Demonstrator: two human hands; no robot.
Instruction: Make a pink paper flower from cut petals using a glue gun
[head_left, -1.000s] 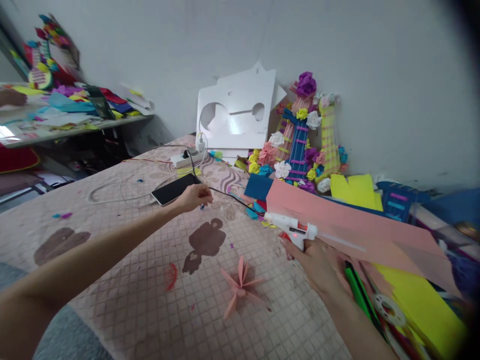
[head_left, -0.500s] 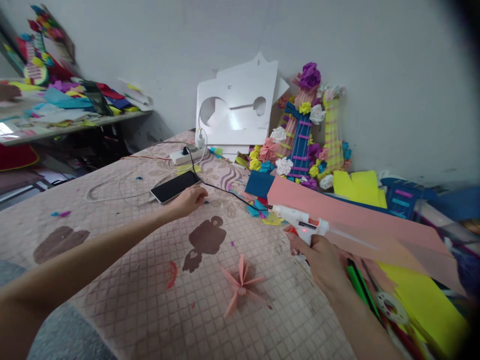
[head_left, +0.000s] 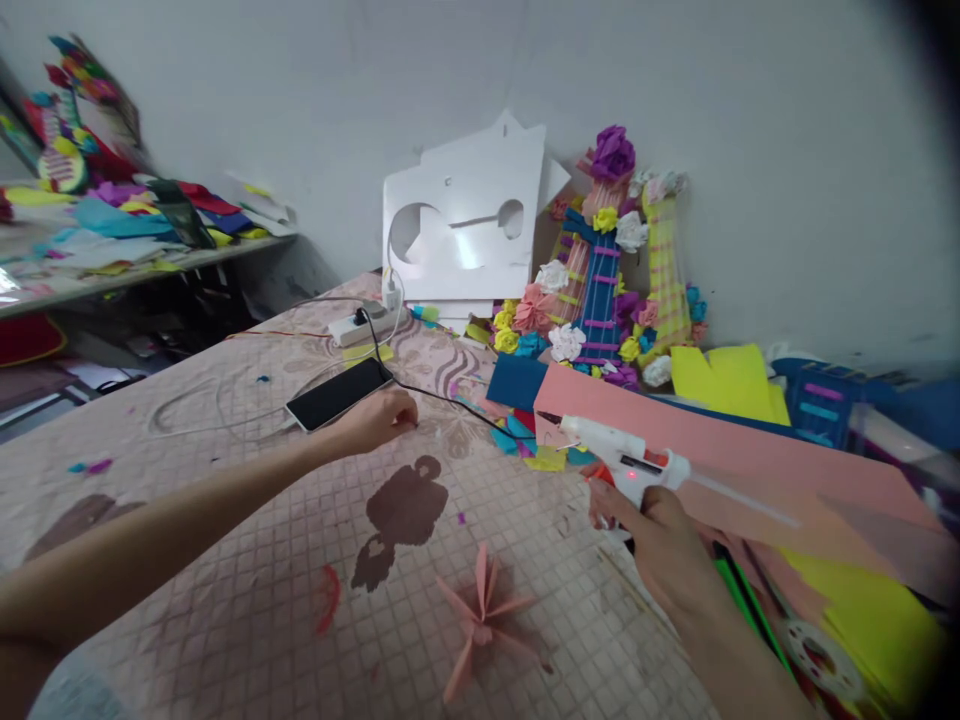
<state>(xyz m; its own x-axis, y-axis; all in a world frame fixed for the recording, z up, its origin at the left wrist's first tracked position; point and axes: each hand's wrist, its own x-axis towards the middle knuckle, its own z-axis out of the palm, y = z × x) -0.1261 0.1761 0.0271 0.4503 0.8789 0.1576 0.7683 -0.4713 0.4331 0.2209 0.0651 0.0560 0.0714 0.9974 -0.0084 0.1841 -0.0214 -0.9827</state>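
Note:
My right hand (head_left: 660, 540) grips a white hot glue gun (head_left: 630, 460) with an orange-red trigger and a small red light. Its dark nozzle points left, and a clear glue stick juts from the back. My left hand (head_left: 386, 415) rests with curled fingers just right of a black-screened phone (head_left: 341, 392); nothing shows in them. Between my arms, nearer to me, a salmon-pink folded-paper star flower (head_left: 481, 632) lies on the patterned tablecloth (head_left: 285, 610). The gun's black cord (head_left: 439, 393) runs back past the phone.
A white power strip (head_left: 367, 325) stands behind the phone. Cut white boards (head_left: 465, 215) and paper-flower-decorated guitars (head_left: 600, 290) lean at the wall. Pink sheets (head_left: 697, 430), yellow paper (head_left: 877, 620) and a white disc with holes (head_left: 821, 655) lie at right. Another table (head_left: 142, 265) holds coloured paper.
The glue gun has moved slightly right in my right hand, its nozzle showing more plainly. The left hand has shifted slightly away from the phone. The view has shifted, the flower now appearing lower.

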